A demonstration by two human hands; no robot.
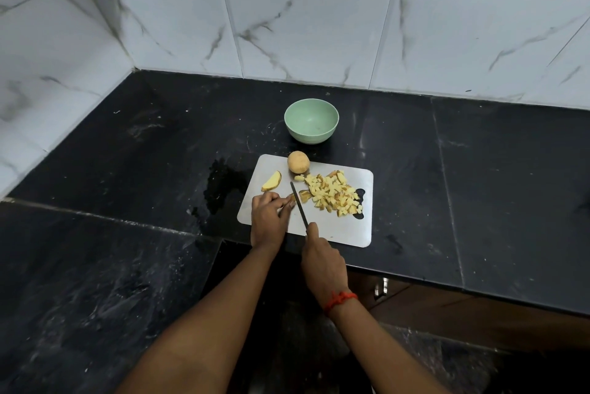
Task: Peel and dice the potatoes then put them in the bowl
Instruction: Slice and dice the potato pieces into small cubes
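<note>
— Currently, what is the status of both hands?

— I read the left hand (269,218) as resting on the cutting board (344,230). Its fingers (281,200) are curled down and clamped on a small potato piece (292,197), holding it against the board. The right hand (322,262) is wrapped round the handle of the knife (298,203), with the forefinger laid along the top. The dark blade points away from me and sits just beside the left fingertips. A red thread (340,298) circles the right wrist.

— Location of the potatoes?

— All are on the board. One whole potato (298,162) sits at the far edge. A wedge (272,181) with skin along one side lies towards the far left corner. The diced pile (335,194) covers the right part, and some cubes show skin. It lies right of the blade, partly over the board's handle cut-out.

— And the bowl?

— The green bowl (311,120) stands upright on the black surface (127,154). It is just beyond the board's far edge and near the whole potato, but I cannot tell whether it touches the board.
</note>
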